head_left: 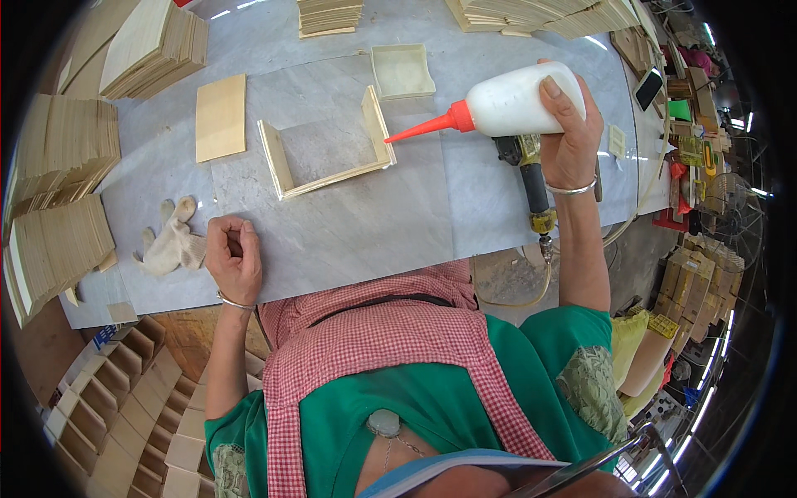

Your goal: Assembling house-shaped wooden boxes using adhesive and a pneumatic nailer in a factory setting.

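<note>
My right hand (571,137) grips a white squeeze glue bottle (515,101) tipped on its side. Its long red nozzle (427,124) points left, and the tip is at the near right corner of a three-sided wooden frame (332,176). That frame is made of thin boards standing on edge, open on the far side. My left hand (234,257) rests at the table's near edge with its fingers curled in, and nothing shows in it. Beside it lies a pale work glove (173,241). Left of the frame, a thin wooden panel (221,119) lies flat.
A yellow-black air tool (531,178) with a hose lies under the bottle. A shallow cream tray (403,71) sits behind the frame. Stacks of thin boards (70,149) line the left and far edges. Assembled wooden boxes (108,390) stand below, left; a phone (648,88) lies far right.
</note>
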{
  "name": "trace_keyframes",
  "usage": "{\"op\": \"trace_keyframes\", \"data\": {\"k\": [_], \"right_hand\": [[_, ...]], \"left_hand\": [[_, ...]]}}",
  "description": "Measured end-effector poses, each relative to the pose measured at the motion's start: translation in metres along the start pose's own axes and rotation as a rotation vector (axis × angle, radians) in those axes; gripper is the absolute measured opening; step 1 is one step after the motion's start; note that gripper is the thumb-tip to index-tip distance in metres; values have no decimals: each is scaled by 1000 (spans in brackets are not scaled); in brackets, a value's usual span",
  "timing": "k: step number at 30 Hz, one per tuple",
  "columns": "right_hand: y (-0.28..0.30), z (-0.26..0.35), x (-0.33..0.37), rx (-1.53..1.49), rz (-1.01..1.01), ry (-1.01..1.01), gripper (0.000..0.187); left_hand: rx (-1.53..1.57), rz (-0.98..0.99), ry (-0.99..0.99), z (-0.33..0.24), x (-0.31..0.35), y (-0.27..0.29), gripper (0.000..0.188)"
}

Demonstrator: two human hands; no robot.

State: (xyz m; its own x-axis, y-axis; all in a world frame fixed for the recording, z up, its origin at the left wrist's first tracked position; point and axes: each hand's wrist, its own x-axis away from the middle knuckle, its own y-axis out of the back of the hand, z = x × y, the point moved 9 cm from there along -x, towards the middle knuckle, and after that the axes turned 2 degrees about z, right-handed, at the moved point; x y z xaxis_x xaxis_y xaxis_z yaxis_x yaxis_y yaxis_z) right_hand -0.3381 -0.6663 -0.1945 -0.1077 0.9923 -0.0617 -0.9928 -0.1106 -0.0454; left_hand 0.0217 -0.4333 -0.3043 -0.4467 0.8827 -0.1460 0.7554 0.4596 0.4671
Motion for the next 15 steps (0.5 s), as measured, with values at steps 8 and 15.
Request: {"op": "trace_keyframes", "data": {"k": [8,15], "right_hand": [[-10,3,-18,-18,0,43,40],[-17,1,-32,79,29,58,39]], "left_hand": [[-3,9,8,1,1,0,7],[25,8,11,-2,0,0,6]]}}
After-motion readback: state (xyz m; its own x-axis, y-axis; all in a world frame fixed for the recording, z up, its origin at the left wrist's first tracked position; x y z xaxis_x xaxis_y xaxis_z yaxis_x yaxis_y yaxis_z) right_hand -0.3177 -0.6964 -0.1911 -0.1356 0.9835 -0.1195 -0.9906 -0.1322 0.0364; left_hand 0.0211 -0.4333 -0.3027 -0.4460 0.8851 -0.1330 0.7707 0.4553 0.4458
